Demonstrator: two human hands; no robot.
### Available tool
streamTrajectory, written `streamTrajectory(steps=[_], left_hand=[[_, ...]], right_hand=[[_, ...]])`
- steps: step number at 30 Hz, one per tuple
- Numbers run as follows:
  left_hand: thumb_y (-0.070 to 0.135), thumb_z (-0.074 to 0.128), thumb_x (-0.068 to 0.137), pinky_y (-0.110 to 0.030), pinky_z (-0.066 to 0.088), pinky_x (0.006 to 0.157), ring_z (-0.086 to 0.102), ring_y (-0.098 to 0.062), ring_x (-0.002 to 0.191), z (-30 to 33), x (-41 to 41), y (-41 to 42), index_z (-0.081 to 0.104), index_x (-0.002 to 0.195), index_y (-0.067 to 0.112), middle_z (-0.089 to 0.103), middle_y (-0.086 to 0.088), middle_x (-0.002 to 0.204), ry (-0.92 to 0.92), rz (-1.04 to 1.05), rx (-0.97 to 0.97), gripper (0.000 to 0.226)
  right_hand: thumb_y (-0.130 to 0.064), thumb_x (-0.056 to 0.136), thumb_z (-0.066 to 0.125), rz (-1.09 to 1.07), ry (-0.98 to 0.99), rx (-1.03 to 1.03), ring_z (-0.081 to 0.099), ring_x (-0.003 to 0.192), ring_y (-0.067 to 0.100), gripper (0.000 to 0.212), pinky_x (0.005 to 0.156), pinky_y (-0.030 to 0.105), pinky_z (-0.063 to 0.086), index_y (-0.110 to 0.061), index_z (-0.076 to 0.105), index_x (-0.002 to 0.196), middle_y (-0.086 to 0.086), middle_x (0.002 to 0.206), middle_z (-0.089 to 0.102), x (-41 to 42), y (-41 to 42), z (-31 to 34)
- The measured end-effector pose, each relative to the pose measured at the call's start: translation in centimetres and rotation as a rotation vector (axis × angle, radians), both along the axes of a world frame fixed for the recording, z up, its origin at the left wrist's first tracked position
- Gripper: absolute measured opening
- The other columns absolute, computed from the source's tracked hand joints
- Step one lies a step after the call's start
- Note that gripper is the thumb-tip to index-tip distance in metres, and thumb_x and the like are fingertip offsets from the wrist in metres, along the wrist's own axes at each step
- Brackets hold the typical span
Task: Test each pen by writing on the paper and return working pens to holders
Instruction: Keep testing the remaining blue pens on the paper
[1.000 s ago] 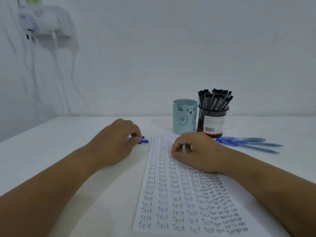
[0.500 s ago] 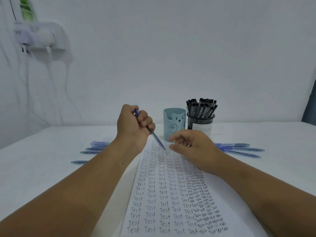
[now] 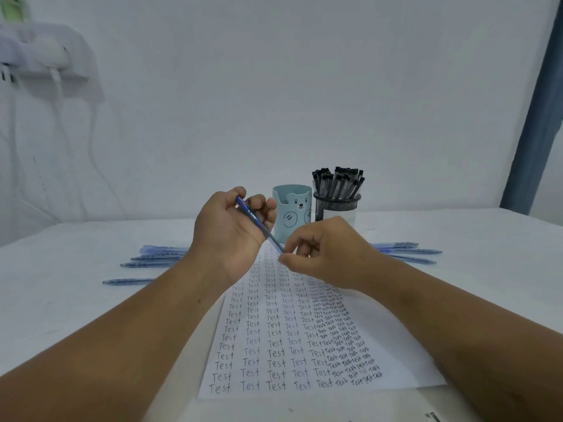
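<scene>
My left hand grips a blue pen that slants down to the right above the paper. My right hand pinches the pen's lower end with thumb and forefinger. The paper lies in the middle of the white table and is covered with rows of the word "Test". Behind my hands stand a light blue bear holder and a black mesh holder full of black-capped pens.
Several blue pens lie on the table left of the paper, and several more blue pens lie to the right. A white wall rises behind the table. A blue curtain hangs at the far right.
My left hand has picked a blue pen from the left pile and lifted it over the paper. My right hand has risen off the paper and taken hold of the pen's lower end.
</scene>
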State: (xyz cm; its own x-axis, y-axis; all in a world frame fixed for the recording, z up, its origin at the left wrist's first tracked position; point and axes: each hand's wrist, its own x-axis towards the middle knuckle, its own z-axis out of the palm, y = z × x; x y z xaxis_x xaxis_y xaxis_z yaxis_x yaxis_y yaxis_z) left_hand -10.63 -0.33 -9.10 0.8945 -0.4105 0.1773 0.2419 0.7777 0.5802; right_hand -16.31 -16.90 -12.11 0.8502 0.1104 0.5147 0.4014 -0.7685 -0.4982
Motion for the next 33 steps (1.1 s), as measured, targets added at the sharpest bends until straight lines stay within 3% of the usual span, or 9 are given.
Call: streamTrajectory(steps=[3, 6, 8, 10, 13, 20, 23, 28, 33], left_hand=[[0.014, 0.038, 0.102, -0.039, 0.054, 0.095, 0.07, -0.033, 0.089, 0.2, -0.5, 0.2, 0.049, 0.094, 0.012, 0.064, -0.014, 0.079, -0.052, -0.011, 0.04, 0.014], [0.025, 0.039, 0.103, -0.039, 0.048, 0.106, 0.067, -0.031, 0.108, -0.2, 0.0, 0.7, 0.053, 0.109, 0.012, 0.07, -0.018, 0.103, -0.215, 0.05, 0.257, 0.02], [0.037, 0.04, 0.104, -0.037, 0.045, 0.105, 0.063, -0.022, 0.112, -1.3, 0.4, 1.1, 0.058, 0.112, 0.018, 0.07, -0.009, 0.111, -0.504, 0.161, 0.638, 0.028], [0.043, 0.052, 0.101, -0.031, 0.044, 0.096, 0.057, -0.006, 0.114, -2.7, 0.7, 1.3, 0.063, 0.11, 0.033, 0.066, 0.011, 0.117, -0.829, 0.194, 1.103, 0.017], [0.045, 0.074, 0.087, -0.019, 0.038, 0.084, 0.047, 0.009, 0.109, -3.8, 1.5, 1.6, 0.068, 0.105, 0.041, 0.056, 0.029, 0.121, -0.958, 0.12, 1.432, 0.02], [0.062, 0.08, 0.07, -0.028, 0.039, 0.107, 0.046, 0.007, 0.12, -4.0, 3.2, 2.5, 0.068, 0.106, 0.047, 0.051, 0.032, 0.128, -0.98, 0.01, 1.6, 0.041], [0.067, 0.077, 0.061, -0.023, 0.039, 0.101, 0.045, 0.007, 0.118, -3.9, 3.2, 2.6, 0.067, 0.107, 0.049, 0.049, 0.033, 0.13, -0.951, -0.029, 1.617, 0.051], [0.074, 0.072, 0.055, -0.03, 0.036, 0.113, 0.042, 0.006, 0.124, -3.8, 3.6, 2.8, 0.066, 0.108, 0.053, 0.05, 0.036, 0.128, -0.999, -0.037, 1.647, 0.058], [0.078, 0.073, 0.05, -0.031, 0.036, 0.114, 0.043, 0.005, 0.125, -4.0, 3.9, 2.9, 0.065, 0.108, 0.055, 0.051, 0.036, 0.128, -0.982, -0.052, 1.636, 0.062]], right_hand=[[-0.021, 0.084, 0.079, -0.03, -0.015, -0.076, 0.052, 0.049, 0.003, 0.008, 0.052, 0.018, 0.046, -0.018, 0.074, 0.08, -0.003, 0.062, 0.067, -0.1, 0.0, 0.3], [-0.013, 0.083, 0.076, -0.093, 0.026, -0.054, 0.051, 0.048, 0.006, 0.01, 0.051, 0.024, 0.048, -0.014, 0.071, 0.075, 0.004, 0.062, 0.068, -0.3, -0.6, 1.4], [-0.01, 0.085, 0.072, -0.132, 0.08, 0.045, 0.052, 0.046, 0.009, 0.014, 0.046, 0.022, 0.047, -0.015, 0.068, 0.073, 0.004, 0.059, 0.068, -0.7, -1.5, 2.3], [-0.007, 0.087, 0.066, -0.143, 0.147, 0.163, 0.054, 0.046, 0.012, 0.015, 0.043, 0.022, 0.044, -0.01, 0.066, 0.073, 0.003, 0.058, 0.067, -0.8, -2.4, 3.1], [0.0, 0.085, 0.063, -0.11, 0.236, 0.351, 0.048, 0.047, 0.018, 0.015, 0.043, 0.022, 0.037, -0.005, 0.059, 0.072, 0.012, 0.059, 0.061, -0.2, -3.7, 3.1], [0.001, 0.085, 0.064, -0.118, 0.351, 0.62, 0.044, 0.049, 0.018, 0.009, 0.044, 0.022, 0.028, -0.004, 0.065, 0.077, 0.014, 0.066, 0.061, 0.6, -5.2, -0.5], [0.0, 0.085, 0.065, -0.142, 0.337, 0.571, 0.047, 0.051, 0.017, 0.013, 0.045, 0.023, 0.035, -0.006, 0.066, 0.073, 0.013, 0.066, 0.064, 1.0, -5.5, -0.7], [0.0, 0.083, 0.065, -0.136, 0.323, 0.534, 0.049, 0.051, 0.015, 0.008, 0.045, 0.022, 0.038, -0.003, 0.068, 0.076, 0.013, 0.068, 0.068, 1.4, -6.1, -0.8], [-0.005, 0.082, 0.072, -0.154, 0.273, 0.403, 0.056, 0.053, 0.011, 0.007, 0.051, 0.022, 0.046, -0.001, 0.071, 0.077, 0.011, 0.067, 0.07, 2.1, -6.2, -1.2]])
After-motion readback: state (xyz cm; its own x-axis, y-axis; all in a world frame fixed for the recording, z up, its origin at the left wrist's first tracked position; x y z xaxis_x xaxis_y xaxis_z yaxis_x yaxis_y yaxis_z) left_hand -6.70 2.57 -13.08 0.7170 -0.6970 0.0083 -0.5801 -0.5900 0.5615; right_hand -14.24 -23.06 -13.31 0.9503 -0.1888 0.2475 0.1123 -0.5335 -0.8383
